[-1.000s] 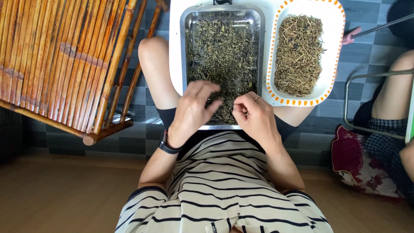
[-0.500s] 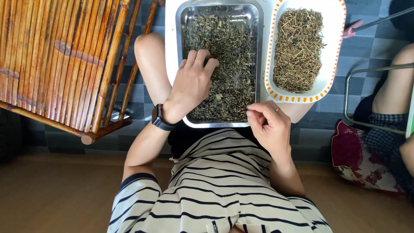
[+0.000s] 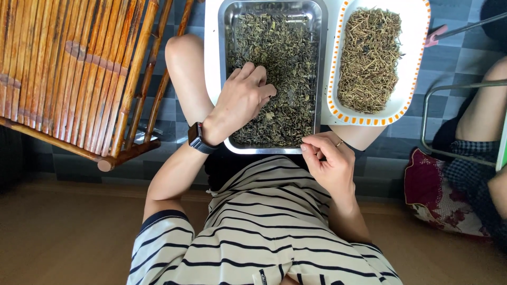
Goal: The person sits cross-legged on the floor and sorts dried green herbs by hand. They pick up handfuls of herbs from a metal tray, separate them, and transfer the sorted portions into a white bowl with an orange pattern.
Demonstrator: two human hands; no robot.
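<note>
A steel tray (image 3: pixel 228 63) full of dark dried leaves (image 3: pixel 288 58) rests across my lap. My left hand (image 3: pixel 243 100), with a black watch on the wrist, lies in the leaves at the tray's near left part, its fingers curled into them. My right hand (image 3: pixel 327 161) hovers just below the tray's near right corner, thumb and fingertips pinched together; whether a bit of leaf is between them is too small to tell. To the right stands a white dish (image 3: pixel 414 68) with an orange-dotted rim, filled with pale dried stems (image 3: pixel 369 58).
A bamboo rack (image 3: pixel 68 74) slants at the left over the grey tiled floor. At the right edge another person's leg (image 3: pixel 480 111) shows beside a metal frame (image 3: pixel 438 121) and a red patterned cushion (image 3: pixel 433 190). A pink-tipped rod (image 3: pixel 449 31) lies at the top right.
My left hand has moved up from the tray's near edge into the leaves. My right hand has drawn back off the tray toward my body, fingers pinched.
</note>
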